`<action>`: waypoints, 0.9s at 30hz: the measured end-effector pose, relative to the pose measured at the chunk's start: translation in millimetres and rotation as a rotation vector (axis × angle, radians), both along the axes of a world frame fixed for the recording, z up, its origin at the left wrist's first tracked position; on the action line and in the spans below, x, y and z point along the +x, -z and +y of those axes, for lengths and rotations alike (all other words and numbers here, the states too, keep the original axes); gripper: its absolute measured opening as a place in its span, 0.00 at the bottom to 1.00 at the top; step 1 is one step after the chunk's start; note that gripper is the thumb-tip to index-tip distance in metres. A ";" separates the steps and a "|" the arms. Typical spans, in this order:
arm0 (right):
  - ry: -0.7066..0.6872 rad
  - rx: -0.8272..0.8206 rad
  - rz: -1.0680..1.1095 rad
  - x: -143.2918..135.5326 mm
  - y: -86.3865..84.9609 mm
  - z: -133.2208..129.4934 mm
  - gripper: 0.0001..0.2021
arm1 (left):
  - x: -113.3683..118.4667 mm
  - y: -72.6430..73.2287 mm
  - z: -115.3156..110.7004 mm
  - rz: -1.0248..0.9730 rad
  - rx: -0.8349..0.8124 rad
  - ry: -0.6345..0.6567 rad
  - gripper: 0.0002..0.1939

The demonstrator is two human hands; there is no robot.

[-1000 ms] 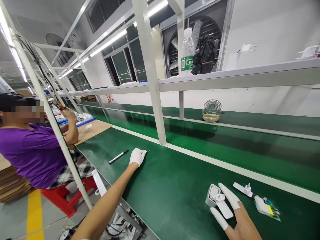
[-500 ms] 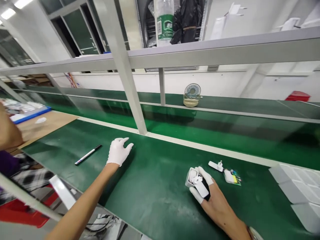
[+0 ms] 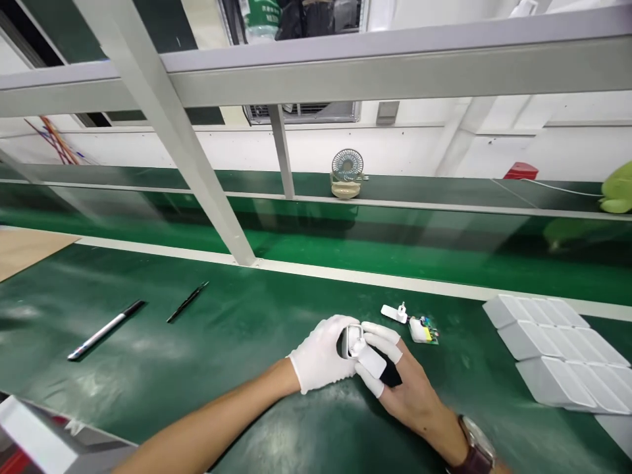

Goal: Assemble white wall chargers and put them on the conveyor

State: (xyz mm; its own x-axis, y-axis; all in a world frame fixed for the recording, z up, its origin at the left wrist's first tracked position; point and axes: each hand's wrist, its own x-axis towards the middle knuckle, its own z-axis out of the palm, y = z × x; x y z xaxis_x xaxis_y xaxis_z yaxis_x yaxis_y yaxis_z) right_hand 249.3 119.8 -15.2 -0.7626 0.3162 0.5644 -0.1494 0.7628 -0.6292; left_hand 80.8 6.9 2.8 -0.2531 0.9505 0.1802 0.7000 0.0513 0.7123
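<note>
My left hand (image 3: 323,355), in a white glove, is closed on the left side of a small white plastic charger case (image 3: 353,339) with an open end. Around its right side, my right hand (image 3: 399,368) grips with white finger covers on several fingertips. A flat white plug piece (image 3: 372,361) lies against the case, also within the right hand's fingers. Something black shows beneath that piece, partly hidden. Just beyond the right hand are another white plug piece (image 3: 394,313) and a small circuit board (image 3: 423,330) with white and yellow parts.
Left on the green bench (image 3: 276,296) lie a marker pen (image 3: 105,330) and slim black tweezers (image 3: 187,301). White trays (image 3: 553,382) stand at the right. A slanted post (image 3: 182,145) rises behind. A small fan (image 3: 347,172) sits on the back shelf.
My left hand has come from the far left to the charger case and closed on it. Tweezers now show where that hand was. The view has turned right.
</note>
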 end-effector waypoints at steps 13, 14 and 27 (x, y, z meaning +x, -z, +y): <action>-0.113 0.140 -0.013 -1.6 -9.2 -1.8 0.29 | -4.5 -11.6 -5.7 0.155 0.143 -0.053 0.11; -0.117 0.131 -0.011 -1.1 -9.3 -1.4 0.29 | -4.0 -14.1 -4.9 0.149 0.115 -0.051 0.11; -0.073 -0.387 0.066 -5.0 -12.0 -9.4 0.19 | -5.1 0.8 -12.9 0.085 0.283 -0.117 0.27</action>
State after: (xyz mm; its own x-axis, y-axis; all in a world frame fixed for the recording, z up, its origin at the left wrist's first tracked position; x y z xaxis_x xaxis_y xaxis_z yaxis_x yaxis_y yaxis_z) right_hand 244.4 110.4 -3.2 -0.7567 0.4616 0.4629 -0.2444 0.4570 -0.8552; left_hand 75.7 -5.9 2.0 -0.3308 0.8250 0.4583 0.7587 -0.0562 0.6490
